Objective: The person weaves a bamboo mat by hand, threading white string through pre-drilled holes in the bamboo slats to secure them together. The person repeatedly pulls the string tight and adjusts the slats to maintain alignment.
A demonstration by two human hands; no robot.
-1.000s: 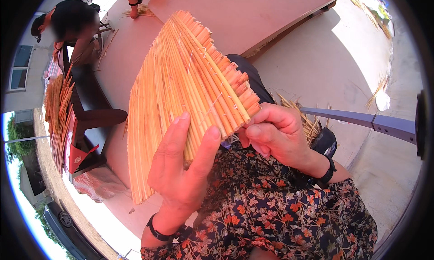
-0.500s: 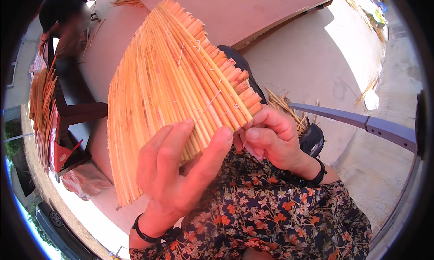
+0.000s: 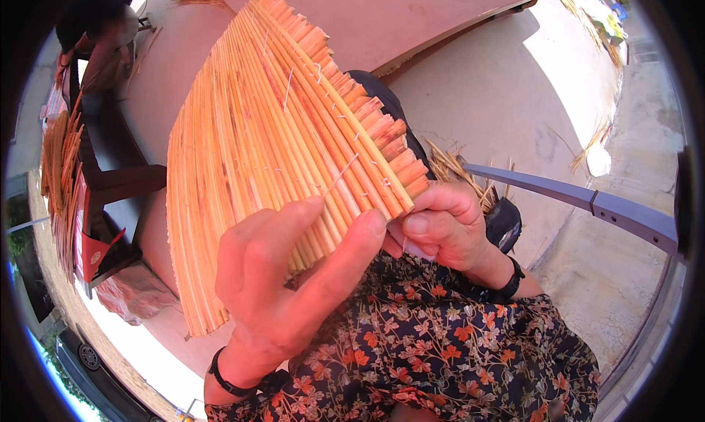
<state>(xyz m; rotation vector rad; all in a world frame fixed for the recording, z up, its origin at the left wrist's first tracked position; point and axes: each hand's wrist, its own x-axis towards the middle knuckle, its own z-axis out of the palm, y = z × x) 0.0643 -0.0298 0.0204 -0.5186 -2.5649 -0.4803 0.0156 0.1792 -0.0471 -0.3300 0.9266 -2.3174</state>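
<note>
Cloth with orange leaves on black (image 3: 411, 326) lies just below both hands. Left hand (image 3: 272, 290) has its thumb and pointing finger spread on the near edge of a stalk mat (image 3: 264, 143); the other fingers are partly hidden, so I cannot tell if they grip underneath. Right hand (image 3: 452, 227) is just beside it, finger and thumb pinched together at the mat's near right corner. A pale scrap (image 3: 417, 252) shows under that pinch (I cannot see what sits inside it).

The mat reaches up and away from both hands, many yellow sticks side by side. White threads (image 3: 288, 88) cross it, one close to the left pointing finger. Stubby ends (image 3: 382, 128) poke out along the side nearest the right hand. It looks light. It should be stiff along the sticks, floppy between them, and a bit slippery. Thin ends might crack and threads might pull loose, so a flat palm underneath and a soft pinch at the firm edge look best.

Past the right hand are loose stalks (image 3: 459, 169) and a grey bar (image 3: 558, 185). Far beyond the left hand are a brown bundle (image 3: 62, 165) and another person (image 3: 103, 26). Past the mat's top is a big table (image 3: 411, 11).
</note>
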